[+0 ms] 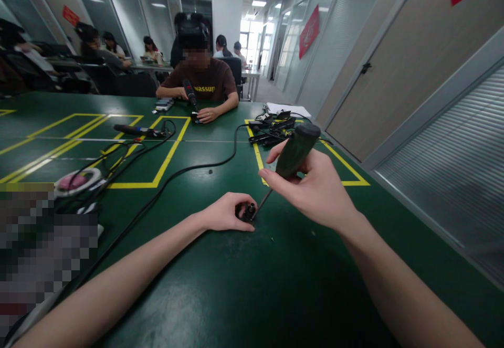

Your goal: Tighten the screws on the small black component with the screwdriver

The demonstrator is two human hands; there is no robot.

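On the green table, my left hand (226,212) is closed around a small black part (249,212), whose exact kind I cannot make out. My right hand (321,193) grips a screwdriver (298,149) by its thick dark green handle. The tool is tilted, and its thin metal shaft slopes down and left to the black part. Whether the tip sits in a screw is too small to tell. A tiny light-coloured piece (272,239) lies on the table just right of my left hand.
Several black parts with cables (275,127) are heaped inside yellow tape at the back right. A long black cable (177,172) crosses the table. Left lie a power screwdriver (137,130) and a tape roll (79,180). Opposite, a person (205,77) works with a power screwdriver.
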